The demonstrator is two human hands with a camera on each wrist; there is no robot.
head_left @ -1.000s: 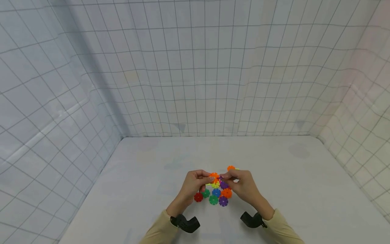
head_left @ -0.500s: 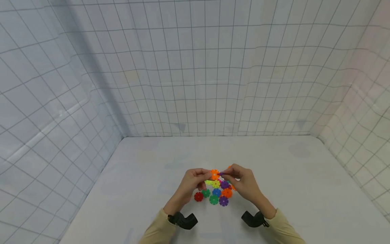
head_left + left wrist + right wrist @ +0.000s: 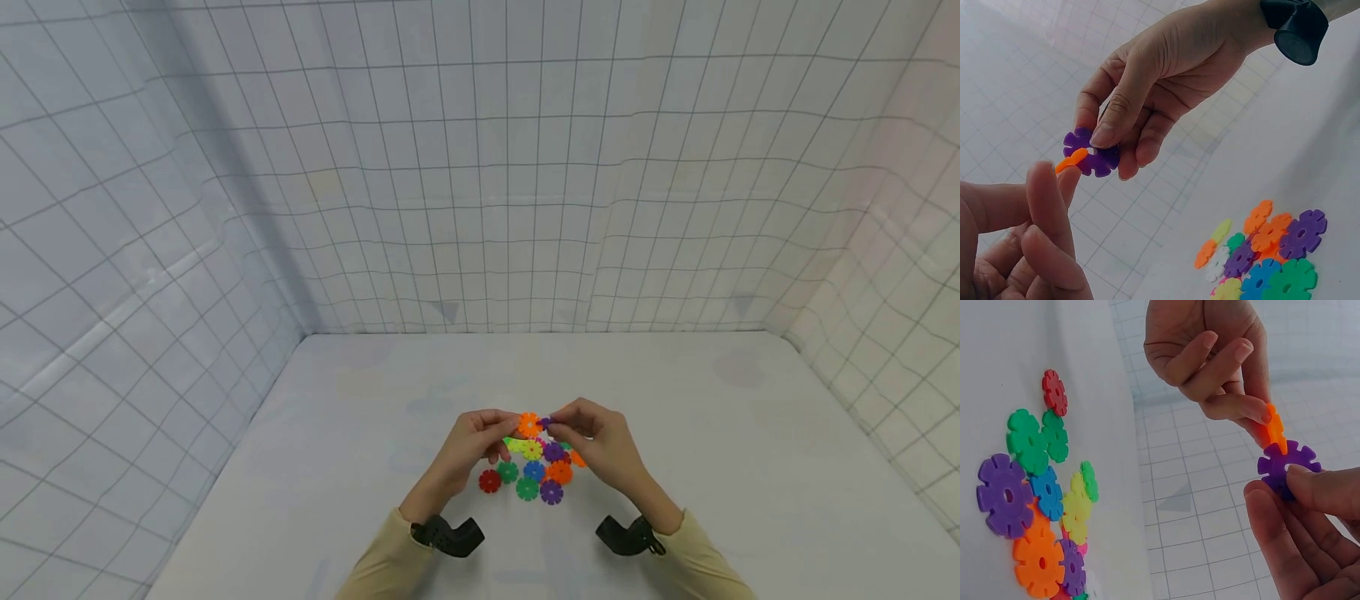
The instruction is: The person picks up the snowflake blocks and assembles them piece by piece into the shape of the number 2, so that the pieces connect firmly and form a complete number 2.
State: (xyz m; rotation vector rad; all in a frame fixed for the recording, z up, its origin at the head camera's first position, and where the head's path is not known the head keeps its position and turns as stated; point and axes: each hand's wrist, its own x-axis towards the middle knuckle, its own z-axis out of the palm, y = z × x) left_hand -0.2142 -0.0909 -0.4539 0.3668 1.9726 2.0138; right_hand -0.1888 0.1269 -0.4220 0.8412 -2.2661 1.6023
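Note:
My left hand [image 3: 467, 450] pinches an orange notched disc [image 3: 528, 425] between thumb and fingers above the pile. Facing it, my right hand [image 3: 602, 443] pinches a purple notched disc [image 3: 1286, 467] by its edge. The two discs meet at their rims, set crosswise, with the orange one [image 3: 1276, 428] lodged at a notch of the purple one [image 3: 1092, 153]. How deep they interlock I cannot tell. Both hands are raised off the table, and the left fingertips hide part of the orange disc in the left wrist view.
Below the hands, several loose notched discs lie on the white table [image 3: 360, 433]: a red one [image 3: 490, 481], green [image 3: 527, 488], blue [image 3: 535, 471], purple [image 3: 551, 492] and orange [image 3: 559, 472], some overlapping. A grid-patterned white curtain [image 3: 480, 183] stands behind and at both sides.
Both hands have risen slightly away from the pile with the two discs. The purple disc now shows more plainly beside the orange one. The discs on the table stay put.

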